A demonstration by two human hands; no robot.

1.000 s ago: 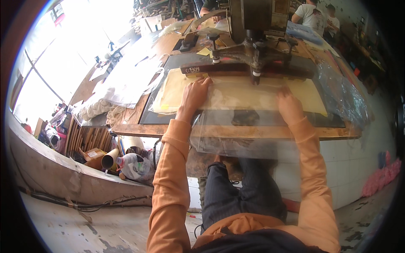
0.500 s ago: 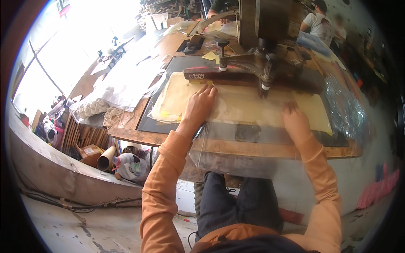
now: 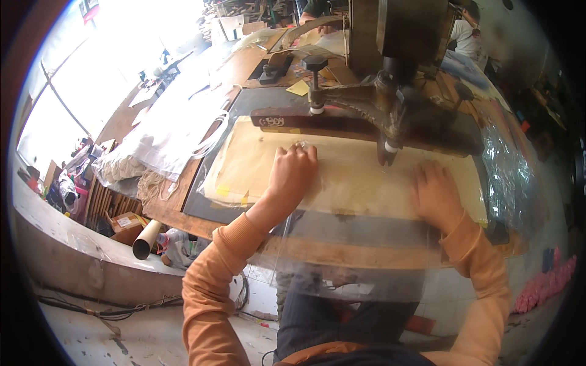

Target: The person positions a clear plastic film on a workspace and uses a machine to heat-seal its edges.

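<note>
A clear plastic sheet (image 3: 360,247) spans between my hands, over pale yellow paper (image 3: 235,161) on the table, and hangs past the near edge above my lap. My left hand (image 3: 295,177) has its fingers curled in on the sheet's left part, just short of the dark press bar (image 3: 329,122). On the right part, my right hand (image 3: 434,192) has its fingers bent together on the plastic; their tips are slightly blurred. The bar sits under a metal bracket (image 3: 360,97) just beyond the paper, with a black knob (image 3: 315,63) at its left.
A heavy machine column (image 3: 409,30) rises above the bracket. Crinkled clear plastic (image 3: 503,171) lies at the table's right. White plastic wrap and cords (image 3: 159,143) cover the left side. A cardboard tube (image 3: 146,240) stands below. Other people are at the back, one in white (image 3: 469,41).
Both hands have come toward me, away from the press bar, and the plastic sheet hangs lower past the table edge. The view has also shifted somewhat.
</note>
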